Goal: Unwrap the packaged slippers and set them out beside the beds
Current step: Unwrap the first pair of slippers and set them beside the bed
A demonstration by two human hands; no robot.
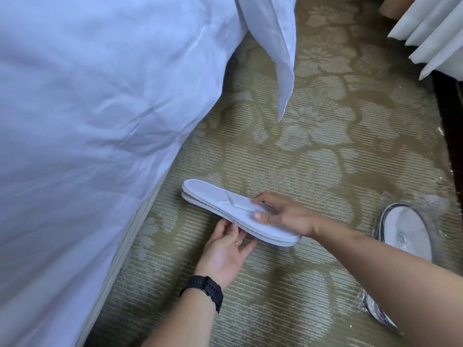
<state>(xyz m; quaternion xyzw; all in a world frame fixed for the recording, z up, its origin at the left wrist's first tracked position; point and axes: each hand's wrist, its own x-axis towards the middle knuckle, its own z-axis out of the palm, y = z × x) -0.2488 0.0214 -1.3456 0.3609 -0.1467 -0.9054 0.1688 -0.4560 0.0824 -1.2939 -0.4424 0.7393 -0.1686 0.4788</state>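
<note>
A flat pair of white slippers (213, 200), stacked one on the other, hangs just above the patterned carpet beside the bed. My right hand (280, 214) grips the stack from above, thumb on the upper band and fingers curled over the far edge. My left hand (225, 249), with a ring and a black watch at the wrist, holds the near edge from below, fingers bent up against the sole. A second pair of slippers (406, 234), still in clear plastic wrap, lies on the carpet at the right.
The bed (87, 121) with its white duvet fills the left side, a corner of sheet (283, 58) hanging down. White curtains (431, 33) hang at the top right. A dark skirting edge (451, 136) runs along the right. Olive floral carpet (313, 151) lies between.
</note>
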